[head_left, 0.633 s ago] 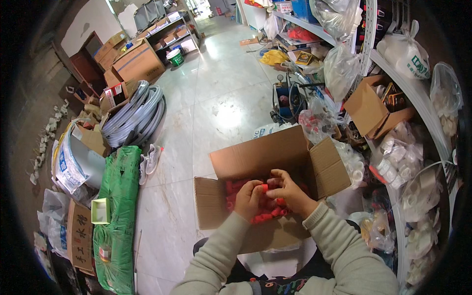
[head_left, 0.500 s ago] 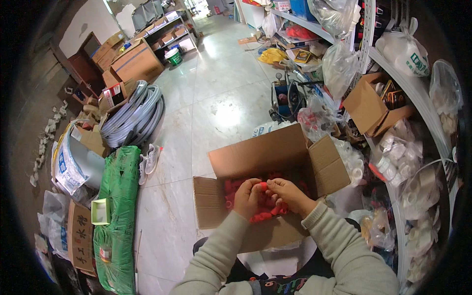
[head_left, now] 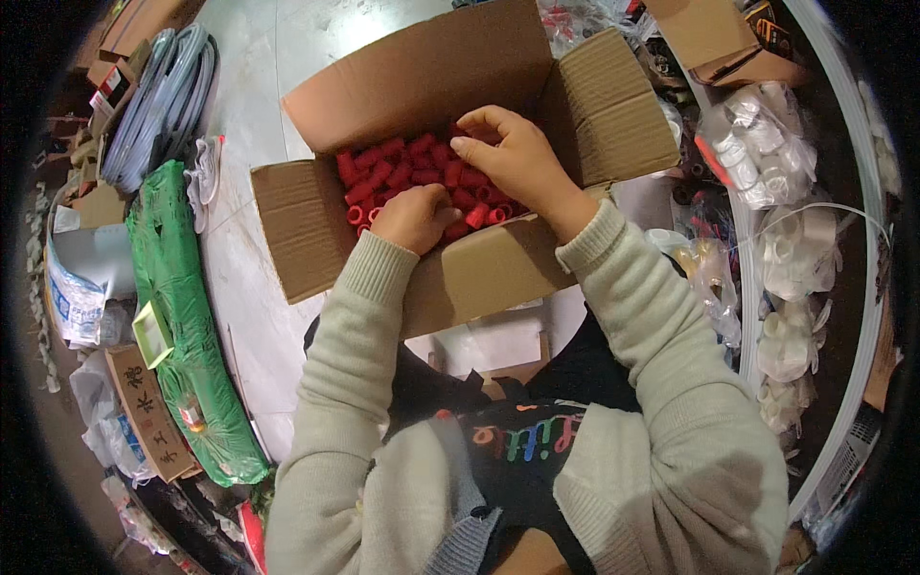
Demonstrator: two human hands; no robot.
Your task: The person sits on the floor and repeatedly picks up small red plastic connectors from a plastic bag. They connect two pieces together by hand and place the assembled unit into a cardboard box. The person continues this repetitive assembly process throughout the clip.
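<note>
An open cardboard box (head_left: 489, 290) stands before me, holding many small red plastic pipe fittings (head_left: 425, 171), ring-ended and short. My left hand (head_left: 414, 218) is down at the near left part of the pile, its fingers curled in. What those fingers hold, if anything, is hidden beneath the hand. Over the right part of the pile is my right hand (head_left: 522, 161), thumb and forefinger apart, with nothing visible between them. The other fingers of that hand are partly out of sight.
To the left lie a long green wrapped bundle (head_left: 182, 316), coiled grey hose (head_left: 158, 110) and white shoes (head_left: 205, 177). On the right, a metal shelf rack (head_left: 750, 307) holds bags of white fittings (head_left: 762, 144) and another cardboard box (head_left: 704, 38).
My hands, which met at a red fitting above the box, have come apart, the left lower into the pile. The view has tipped down toward my lap.
</note>
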